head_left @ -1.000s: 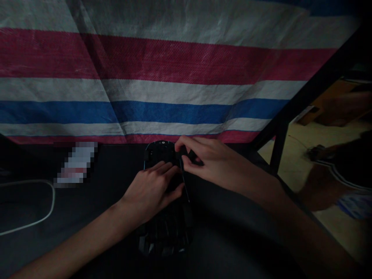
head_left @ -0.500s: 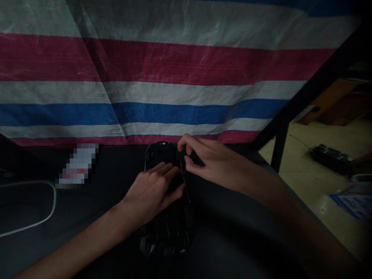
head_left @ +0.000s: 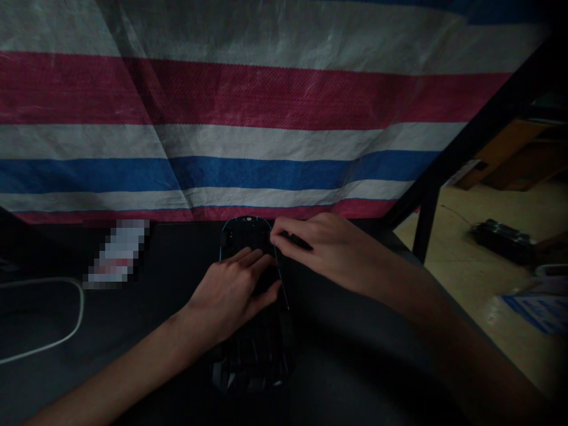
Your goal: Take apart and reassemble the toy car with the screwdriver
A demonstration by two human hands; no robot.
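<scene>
A long dark toy car (head_left: 248,228) lies on the black table, its rounded end pointing away from me and a wheel (head_left: 224,238) showing at its far left corner. Over the middle of the car rests my left hand (head_left: 235,284), fingers curled across it and thumb along the right side. At the far right corner, my right hand (head_left: 306,239) pinches with thumb and forefinger where the matching wheel sits; the fingertips mostly hide that spot. The near part of the car (head_left: 252,349) looks ridged and is deep in shadow.
Behind the table (head_left: 181,242) hangs a striped woven sheet (head_left: 266,94). To the left lie a blurred-out packet-like item (head_left: 118,251) and a white cable loop (head_left: 82,313). A dark frame post (head_left: 426,225) stands at right; a black object (head_left: 503,239) lies on the floor.
My right thumb and forefinger have closed together at the car's far right corner, where they were apart before. My left hand stays in place on the car.
</scene>
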